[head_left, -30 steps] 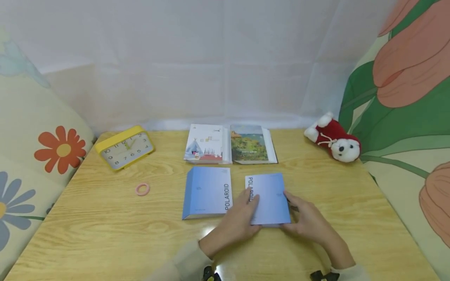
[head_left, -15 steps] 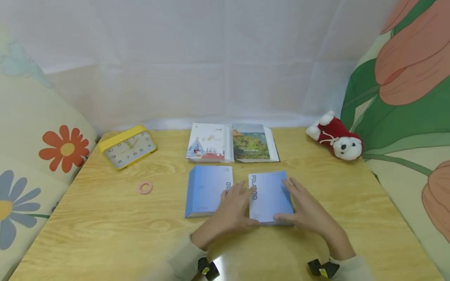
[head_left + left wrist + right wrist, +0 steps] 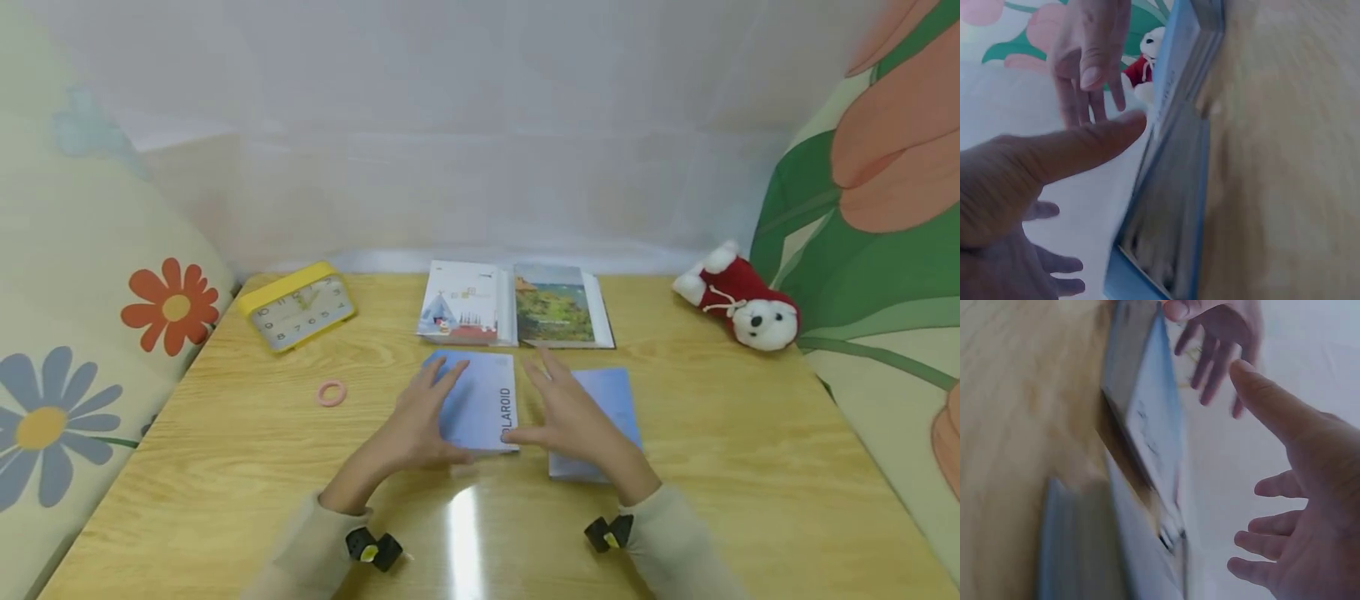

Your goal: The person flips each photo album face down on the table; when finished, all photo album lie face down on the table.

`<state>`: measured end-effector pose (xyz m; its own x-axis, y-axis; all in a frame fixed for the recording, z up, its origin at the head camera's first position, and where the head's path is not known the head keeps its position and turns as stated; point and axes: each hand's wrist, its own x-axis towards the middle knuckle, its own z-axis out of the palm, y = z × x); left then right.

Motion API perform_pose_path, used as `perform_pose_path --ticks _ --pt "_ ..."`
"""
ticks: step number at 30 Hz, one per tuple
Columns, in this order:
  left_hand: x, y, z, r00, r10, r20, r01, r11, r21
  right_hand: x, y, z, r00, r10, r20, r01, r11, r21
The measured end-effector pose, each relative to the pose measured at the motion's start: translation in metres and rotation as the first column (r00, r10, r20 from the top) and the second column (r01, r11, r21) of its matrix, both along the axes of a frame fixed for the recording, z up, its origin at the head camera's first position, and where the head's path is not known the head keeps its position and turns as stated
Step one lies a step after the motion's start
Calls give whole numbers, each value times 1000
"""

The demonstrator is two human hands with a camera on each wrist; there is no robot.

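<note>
Two thick blue books lie side by side near the middle of the table. The left blue book [image 3: 480, 400] has POLAROID printed along its right edge; my left hand [image 3: 416, 417] is over its left side with fingers spread. Between the two books, my right hand [image 3: 577, 421] reaches leftward, its thumb overlapping the lettering in the head view. Its wrist side covers part of the right blue book [image 3: 611, 396]. In the right wrist view the fingers [image 3: 1266, 544] are spread and hold nothing. The left thumb [image 3: 1085, 150] is stretched out beside the books in the left wrist view.
Behind are a white book [image 3: 461, 300] with a tent picture and a landscape-cover book [image 3: 558, 308]. A yellow alarm clock [image 3: 300, 308] and a pink ring [image 3: 331, 393] are at left. At back right lies a plush dog [image 3: 742, 296] in red clothing.
Both hands have let go of the right blue book, which now lies flat, and moved left to the left blue book. The head view has shifted slightly.
</note>
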<state>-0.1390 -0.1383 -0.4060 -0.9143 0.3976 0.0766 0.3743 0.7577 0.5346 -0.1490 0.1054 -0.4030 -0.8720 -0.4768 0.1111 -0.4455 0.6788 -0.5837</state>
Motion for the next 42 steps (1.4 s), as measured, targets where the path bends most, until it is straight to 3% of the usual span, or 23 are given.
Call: perform_pose_path --ticks 4,10,13,23,32,36,42 --pt "3 -12 -13 999 -36 30 35 998 49 -5 -21 -11 999 50 15 -51 996 75" --pt "3 -20 -27 990 61 129 -77 989 124 -8 -39 -22 998 55 37 -60 988 140" --pt "2 -23 -32 983 69 170 -97 982 163 -9 -44 -25 996 47 75 -58 986 158" --pt "2 -25 -39 986 36 163 -73 971 228 -6 -52 -29 993 62 99 -81 975 204" --pt "8 -30 -31 989 0 146 -42 958 284 2 -54 -33 993 52 109 -67 988 141" --pt "14 -28 -18 996 -11 90 -13 962 272 11 -55 -28 995 45 85 -56 990 127" --pt "23 -20 4 999 -30 29 21 968 250 19 -55 -23 997 65 -32 -62 995 78"
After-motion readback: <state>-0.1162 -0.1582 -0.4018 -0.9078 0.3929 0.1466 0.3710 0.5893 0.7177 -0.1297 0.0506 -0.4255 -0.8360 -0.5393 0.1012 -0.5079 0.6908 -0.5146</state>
